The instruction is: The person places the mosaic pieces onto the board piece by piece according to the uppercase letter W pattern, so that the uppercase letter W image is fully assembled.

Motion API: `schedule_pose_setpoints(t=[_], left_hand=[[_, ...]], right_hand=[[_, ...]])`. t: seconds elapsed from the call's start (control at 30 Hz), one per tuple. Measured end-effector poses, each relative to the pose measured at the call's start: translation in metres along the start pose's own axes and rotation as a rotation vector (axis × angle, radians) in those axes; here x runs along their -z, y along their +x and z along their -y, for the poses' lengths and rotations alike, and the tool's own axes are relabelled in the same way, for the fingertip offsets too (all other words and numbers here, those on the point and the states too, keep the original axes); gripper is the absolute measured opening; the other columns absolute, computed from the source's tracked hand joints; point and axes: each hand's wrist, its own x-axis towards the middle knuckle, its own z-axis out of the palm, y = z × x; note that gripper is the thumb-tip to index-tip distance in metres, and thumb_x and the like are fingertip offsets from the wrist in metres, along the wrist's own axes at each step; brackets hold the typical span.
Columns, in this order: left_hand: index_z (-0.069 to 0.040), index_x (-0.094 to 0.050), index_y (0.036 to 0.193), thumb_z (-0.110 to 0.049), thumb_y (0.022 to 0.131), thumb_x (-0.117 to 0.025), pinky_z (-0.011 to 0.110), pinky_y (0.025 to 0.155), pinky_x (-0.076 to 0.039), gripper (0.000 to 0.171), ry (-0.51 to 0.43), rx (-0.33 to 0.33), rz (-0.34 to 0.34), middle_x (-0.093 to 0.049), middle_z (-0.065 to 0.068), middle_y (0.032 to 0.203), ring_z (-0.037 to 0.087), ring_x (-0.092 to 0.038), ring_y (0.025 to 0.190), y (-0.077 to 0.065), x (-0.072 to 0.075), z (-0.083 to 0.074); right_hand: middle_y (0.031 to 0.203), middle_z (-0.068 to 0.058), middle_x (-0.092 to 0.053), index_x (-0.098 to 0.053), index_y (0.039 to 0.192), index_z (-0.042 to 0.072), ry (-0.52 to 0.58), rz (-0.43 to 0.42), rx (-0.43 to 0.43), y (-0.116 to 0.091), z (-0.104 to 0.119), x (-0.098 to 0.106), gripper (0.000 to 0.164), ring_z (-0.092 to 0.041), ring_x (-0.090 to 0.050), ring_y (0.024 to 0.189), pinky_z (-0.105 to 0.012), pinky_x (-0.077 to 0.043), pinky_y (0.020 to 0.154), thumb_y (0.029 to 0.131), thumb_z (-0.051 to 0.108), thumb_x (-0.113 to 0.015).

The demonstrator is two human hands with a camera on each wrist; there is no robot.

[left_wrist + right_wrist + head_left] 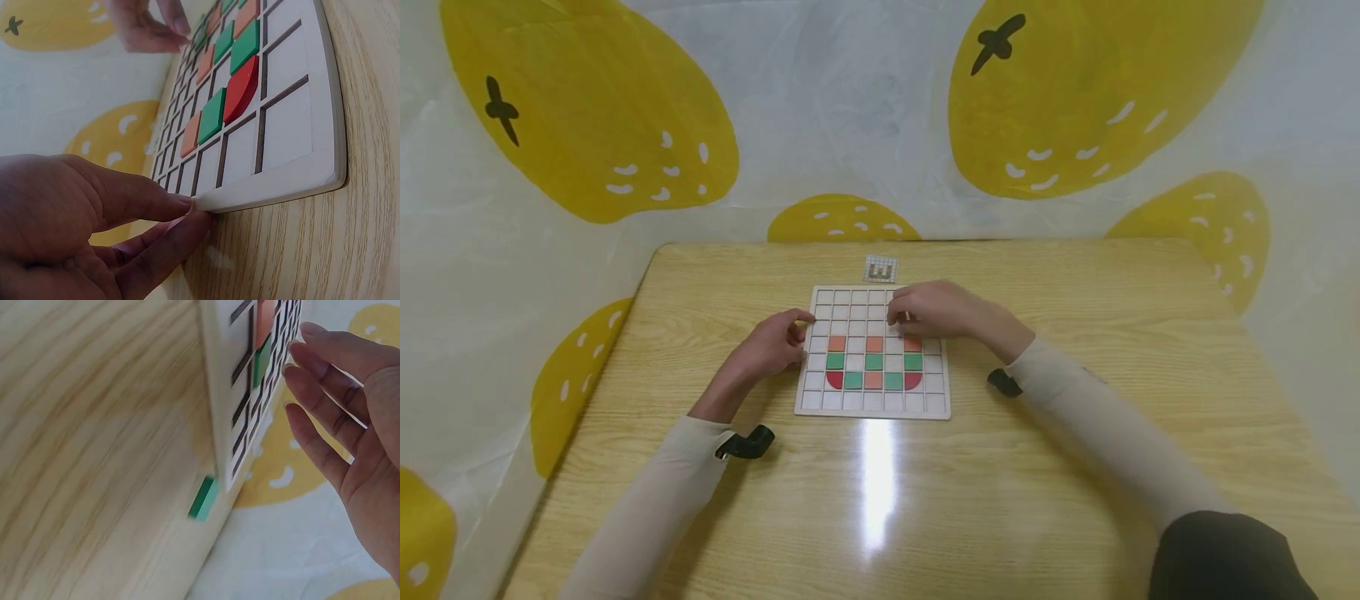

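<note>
A pale grid board [861, 412] lies on the table, with orange, green and red square or round-cornered tiles in its lower and middle cells. At its left edge my left hand [773, 342] pinches the rim between thumb and finger, as the left wrist view shows. Over the upper right cells hovers my right hand [942, 308], its fingers loosely extended in the right wrist view with nothing seen between them. The red tile [242, 90] sits at a corner of the pattern. On the table beside the board lies a loose green tile [203, 499].
Behind the board's far edge lies a small card [880, 268] printed with a grid pattern. The wooden table [1015, 500] ends at a white curtain [850, 100] with yellow lemons. Black wrist straps hang near both cuffs.
</note>
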Motion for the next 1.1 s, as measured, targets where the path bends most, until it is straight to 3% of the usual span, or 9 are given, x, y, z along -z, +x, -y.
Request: schedule_pose_setpoints(t=[0.4, 0.73, 0.9, 1.1], left_hand=[[-0.004, -0.047, 0.147, 0.010, 0.092, -0.061, 0.030, 0.070, -0.053, 0.059, -0.041, 0.003, 0.010, -0.053, 0.019, 0.112, 0.029, -0.056, 0.095, -0.001, 0.001, -0.003], [-0.003, -0.046, 0.147, 0.011, 0.092, -0.060, 0.029, 0.069, -0.053, 0.059, -0.045, 0.006, 0.014, -0.053, 0.019, 0.111, 0.028, -0.056, 0.094, 0.000, 0.000, -0.001], [-0.004, -0.047, 0.147, 0.010, 0.092, -0.061, 0.030, 0.068, -0.052, 0.059, -0.039, 0.000, 0.007, -0.053, 0.019, 0.111, 0.028, -0.055, 0.094, -0.001, 0.000, -0.001], [-0.002, -0.047, 0.147, 0.010, 0.092, -0.061, 0.029, 0.066, -0.049, 0.058, -0.026, -0.018, -0.001, -0.054, 0.019, 0.110, 0.027, -0.055, 0.092, 0.000, -0.001, 0.001]], right_hand=[[0.100, 0.001, -0.067, -0.075, 0.105, 0.014, -0.028, -0.086, -0.087, -0.030, -0.032, 0.004, 0.013, -0.017, -0.063, 0.091, -0.039, -0.054, 0.080, 0.092, 0.015, -0.073], [0.118, -0.006, -0.064, -0.074, 0.114, 0.012, -0.054, -0.051, -0.230, -0.047, -0.052, 0.007, 0.024, -0.030, -0.057, 0.119, -0.050, -0.051, 0.096, 0.090, 0.015, -0.074], [0.115, -0.007, -0.065, -0.074, 0.118, 0.012, -0.064, -0.027, -0.243, -0.052, -0.058, 0.006, 0.030, -0.029, -0.060, 0.111, -0.049, -0.052, 0.092, 0.089, 0.012, -0.073], [0.108, -0.004, -0.064, -0.075, 0.111, 0.014, -0.078, -0.037, -0.253, -0.057, -0.064, 0.001, 0.023, -0.022, -0.060, 0.095, -0.045, -0.054, 0.084, 0.088, 0.013, -0.074]])
